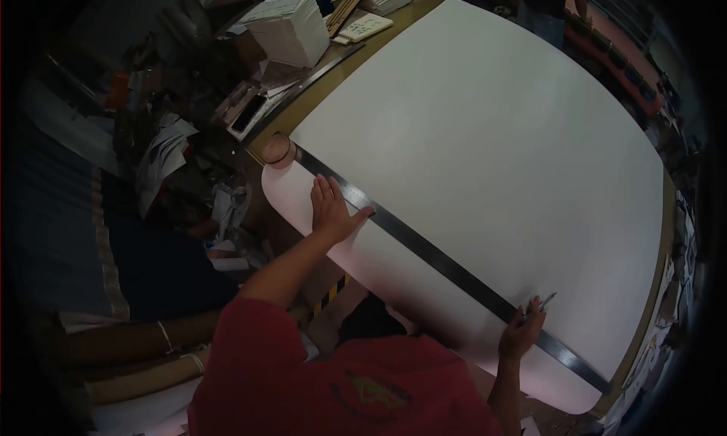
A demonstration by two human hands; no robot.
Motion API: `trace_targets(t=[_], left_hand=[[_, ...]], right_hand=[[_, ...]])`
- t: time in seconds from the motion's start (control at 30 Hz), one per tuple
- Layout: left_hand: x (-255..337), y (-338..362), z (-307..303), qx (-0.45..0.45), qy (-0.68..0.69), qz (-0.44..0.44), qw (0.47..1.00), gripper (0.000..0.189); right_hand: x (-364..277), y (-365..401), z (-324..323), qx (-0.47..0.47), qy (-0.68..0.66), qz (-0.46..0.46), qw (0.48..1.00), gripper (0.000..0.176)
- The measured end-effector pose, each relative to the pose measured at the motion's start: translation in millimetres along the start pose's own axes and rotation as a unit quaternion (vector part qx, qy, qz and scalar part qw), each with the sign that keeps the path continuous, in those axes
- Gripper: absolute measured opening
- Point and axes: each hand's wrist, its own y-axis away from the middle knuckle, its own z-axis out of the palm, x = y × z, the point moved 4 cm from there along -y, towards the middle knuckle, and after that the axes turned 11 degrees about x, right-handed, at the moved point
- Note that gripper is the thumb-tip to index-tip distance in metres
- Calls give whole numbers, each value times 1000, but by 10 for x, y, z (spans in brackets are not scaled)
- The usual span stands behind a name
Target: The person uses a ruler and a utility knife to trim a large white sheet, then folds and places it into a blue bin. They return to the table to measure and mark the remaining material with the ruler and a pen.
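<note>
A large white sheet covers the table, its near edge hanging over the front. Across it, close to the front edge, lies a long dark metal ruler. My left hand presses flat on the sheet and the ruler's near edge, thumb spread away from the fingers. Farther right, my right hand rests at the ruler with its fingers closed on a slim pen-like tool; whether it is a pen or a knife cannot be made out. A round, glassy brownish object stands at the ruler's left end.
A tall stack of white paper and a phone-like dark slab lie along the table's left side. Another metal strip runs beside them. Long rolls lie at lower left. Another person stands beyond the far edge.
</note>
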Motion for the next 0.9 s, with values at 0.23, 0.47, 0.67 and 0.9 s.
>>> trace_targets(t=[0.23,0.47,0.67,0.9], left_hand=[[-997,-707,-334,182,52,68,980,82],[-1877,-1491,-380,57,-2,-41,998,111],[-1769,-1789,-349,58,36,11,998,103],[527,-1966,-319,-20,121,206,971,96]], right_hand=[[13,37,59,18,102,-3,995,41],[-31,22,45,9,121,58,991,41],[-118,-15,12,16,112,47,992,40],[-108,-2,9,16,101,48,994,40]])
